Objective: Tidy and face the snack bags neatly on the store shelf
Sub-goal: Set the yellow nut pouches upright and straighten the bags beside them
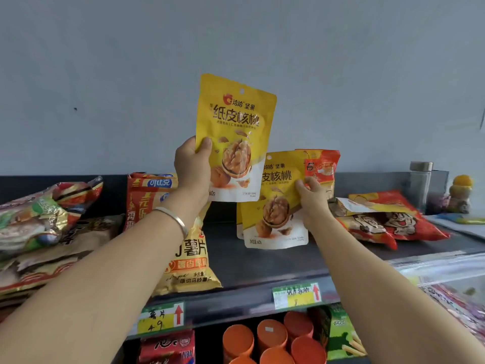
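My left hand (pixel 193 170) grips a yellow walnut bag (pixel 236 132) by its lower left corner and holds it upright, above the dark top shelf (pixel 262 266). My right hand (pixel 313 199) pinches the right edge of a second yellow walnut bag (pixel 273 206), which stands on the shelf with another like it just behind. A red and orange bag (pixel 321 166) stands upright behind my right hand. A silver bangle is on my left wrist.
Potato chip bags (pixel 183 256) stand left of centre, beside a slumped pile of mixed bags (pixel 44 219). Red bags (pixel 388 219) lie flat at the right, near a glass jar (pixel 420 182). Price tags (pixel 296 294) line the shelf edge. Orange tubs (pixel 273 340) fill the shelf below.
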{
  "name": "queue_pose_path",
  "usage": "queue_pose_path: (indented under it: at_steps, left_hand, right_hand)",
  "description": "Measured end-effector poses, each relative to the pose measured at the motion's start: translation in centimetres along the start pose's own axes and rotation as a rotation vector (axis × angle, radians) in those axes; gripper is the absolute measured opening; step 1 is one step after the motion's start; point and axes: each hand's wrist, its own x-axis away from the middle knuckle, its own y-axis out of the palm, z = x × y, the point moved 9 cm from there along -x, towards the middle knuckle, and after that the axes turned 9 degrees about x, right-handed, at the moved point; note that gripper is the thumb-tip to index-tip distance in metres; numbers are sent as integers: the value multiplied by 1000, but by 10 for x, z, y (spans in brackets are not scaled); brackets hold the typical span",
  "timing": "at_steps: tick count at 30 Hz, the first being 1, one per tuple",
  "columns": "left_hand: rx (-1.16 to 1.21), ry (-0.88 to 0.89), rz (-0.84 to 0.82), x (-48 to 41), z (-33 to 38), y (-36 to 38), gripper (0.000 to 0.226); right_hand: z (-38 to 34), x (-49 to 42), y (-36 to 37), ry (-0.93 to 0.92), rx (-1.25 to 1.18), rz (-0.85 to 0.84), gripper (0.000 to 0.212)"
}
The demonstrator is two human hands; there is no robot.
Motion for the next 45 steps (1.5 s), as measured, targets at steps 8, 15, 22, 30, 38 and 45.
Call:
queue_pose_path:
  at_steps: [8, 15, 22, 30, 38, 45]
  left_hand:
    - [-117, 9, 45, 21, -9, 7, 21]
    - [-122, -31, 66, 31, -25, 17, 24]
    - [-51, -138, 80, 46, -53, 16, 18]
    - [74, -362, -51, 75, -95, 40, 19]
    - [-12, -511, -118, 119, -137, 43, 20]
    - [-55, -635, -221, 128, -145, 52, 22]
  right_hand:
    - [21, -6, 20, -61, 165, -254, 10]
    - [34, -20, 10, 77, 77, -210, 24]
    - [32, -29, 15, 82, 115, -181, 26]
    - [1, -19, -22, -177, 210, -10, 23]
    - [22, -1, -14, -170, 355, -291, 10]
    - [27, 1, -21, -92, 342, -288, 6]
